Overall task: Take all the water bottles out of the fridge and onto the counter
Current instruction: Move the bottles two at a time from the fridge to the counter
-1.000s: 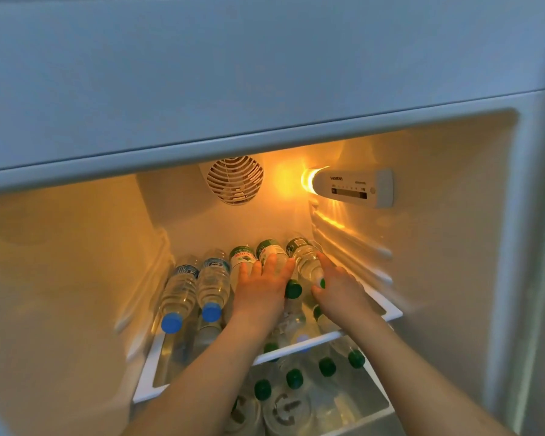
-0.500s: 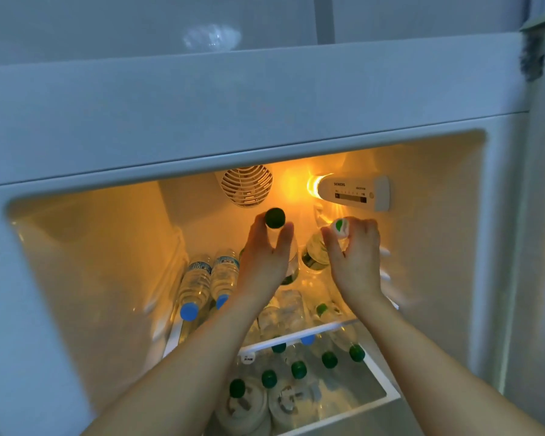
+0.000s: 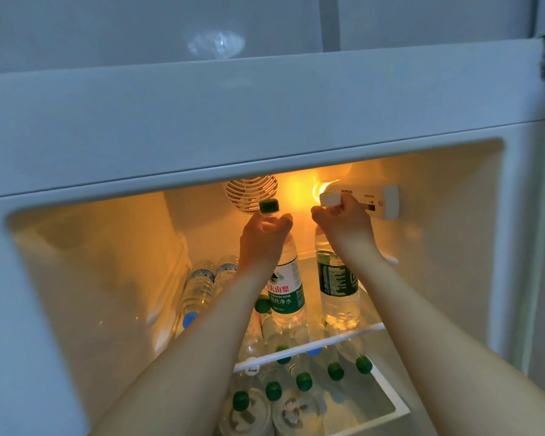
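My fingers curl round 2 bottle necks, centre frame: left hand holds the white-labelled bottle, right hand the green-labelled bottle, both above the fridge shelf; more bottles lie below.

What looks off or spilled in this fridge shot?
No spill or damage shows. The bottles on the glass shelf lie on their sides, caps forward, not upright. The left hand and right hand each hold one green-labelled bottle upright by the neck.
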